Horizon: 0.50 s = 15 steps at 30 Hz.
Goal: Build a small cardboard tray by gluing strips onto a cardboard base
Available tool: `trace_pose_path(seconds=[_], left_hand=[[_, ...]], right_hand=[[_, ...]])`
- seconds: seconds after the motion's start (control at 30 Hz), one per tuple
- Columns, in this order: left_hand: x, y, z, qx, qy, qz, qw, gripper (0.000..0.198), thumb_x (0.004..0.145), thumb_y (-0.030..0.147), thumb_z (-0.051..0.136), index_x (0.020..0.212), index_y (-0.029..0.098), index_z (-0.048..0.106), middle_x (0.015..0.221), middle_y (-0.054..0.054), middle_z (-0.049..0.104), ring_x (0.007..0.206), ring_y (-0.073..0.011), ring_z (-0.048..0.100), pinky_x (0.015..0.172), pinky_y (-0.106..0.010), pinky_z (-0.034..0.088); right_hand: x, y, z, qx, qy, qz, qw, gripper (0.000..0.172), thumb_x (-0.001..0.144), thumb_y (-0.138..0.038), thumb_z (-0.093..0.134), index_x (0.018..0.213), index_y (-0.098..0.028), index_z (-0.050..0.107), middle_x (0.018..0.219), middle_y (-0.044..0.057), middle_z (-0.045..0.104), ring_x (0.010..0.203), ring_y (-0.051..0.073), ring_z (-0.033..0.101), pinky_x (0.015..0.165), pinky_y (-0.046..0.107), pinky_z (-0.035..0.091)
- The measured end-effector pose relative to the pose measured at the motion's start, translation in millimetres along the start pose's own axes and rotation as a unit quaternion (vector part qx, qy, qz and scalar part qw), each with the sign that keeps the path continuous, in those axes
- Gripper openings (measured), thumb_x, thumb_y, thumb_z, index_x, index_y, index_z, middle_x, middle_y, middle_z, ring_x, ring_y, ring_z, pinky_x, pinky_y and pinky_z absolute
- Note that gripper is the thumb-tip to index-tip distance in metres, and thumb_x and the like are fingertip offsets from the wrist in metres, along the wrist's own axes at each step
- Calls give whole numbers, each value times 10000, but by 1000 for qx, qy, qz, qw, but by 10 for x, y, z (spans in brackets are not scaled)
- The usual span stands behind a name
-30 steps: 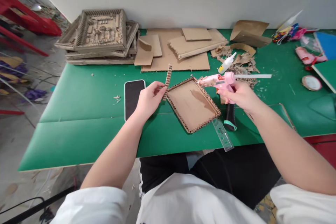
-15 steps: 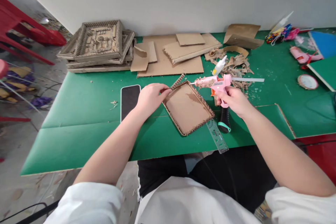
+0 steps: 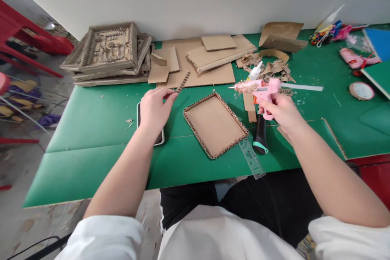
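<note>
My left hand (image 3: 154, 107) pinches a narrow corrugated cardboard strip (image 3: 183, 82), held up left of the shallow cardboard tray (image 3: 215, 125) that lies on the green table (image 3: 100, 146). The hand hovers over a black phone (image 3: 159, 138), which it mostly hides. My right hand (image 3: 282, 110) grips a pink hot glue gun (image 3: 258, 88) with its nozzle pointing left, above the tray's far right corner. A white glue stick juts from the back of the gun.
A clear ruler (image 3: 252, 158) and a black-and-teal knife (image 3: 261, 135) lie right of the tray. Cardboard sheets (image 3: 201, 61) and scraps (image 3: 274, 67) sit at the back, with stacked cardboard frames (image 3: 109, 50) at back left. Craft supplies (image 3: 350, 44) crowd the right end.
My left hand has drawn the strip away from the tray's left edge, up and to the left. The glue gun has shifted slightly right and up.
</note>
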State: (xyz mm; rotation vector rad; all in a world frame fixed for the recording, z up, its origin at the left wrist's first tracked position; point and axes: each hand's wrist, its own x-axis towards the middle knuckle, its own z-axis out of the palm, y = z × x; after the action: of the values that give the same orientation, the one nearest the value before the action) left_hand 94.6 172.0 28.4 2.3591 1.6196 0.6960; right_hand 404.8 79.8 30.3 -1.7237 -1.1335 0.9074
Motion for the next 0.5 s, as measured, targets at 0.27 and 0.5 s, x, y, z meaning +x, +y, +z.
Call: trace_pose_path(seconds=[0.27, 0.5], left_hand=[[8, 32, 152, 62, -51, 119, 990, 233, 885, 331, 523, 882, 209, 721, 837, -58, 701, 836, -231, 584, 788, -355, 463], [79, 114, 326, 79, -68, 159, 982, 268, 900, 337, 484, 872, 228, 728, 825, -56, 704, 809, -225, 579, 780, -366, 462]], right_hand=[[-98, 146, -577, 95, 182, 14, 979, 186, 599, -252, 720, 735, -155, 638, 661, 19, 634, 556, 109, 554, 518, 249, 423], [-146, 502, -1105, 82, 267, 58, 958, 248, 652, -251, 693, 880, -168, 640, 799, 84, 674, 628, 176, 619, 589, 325, 479]])
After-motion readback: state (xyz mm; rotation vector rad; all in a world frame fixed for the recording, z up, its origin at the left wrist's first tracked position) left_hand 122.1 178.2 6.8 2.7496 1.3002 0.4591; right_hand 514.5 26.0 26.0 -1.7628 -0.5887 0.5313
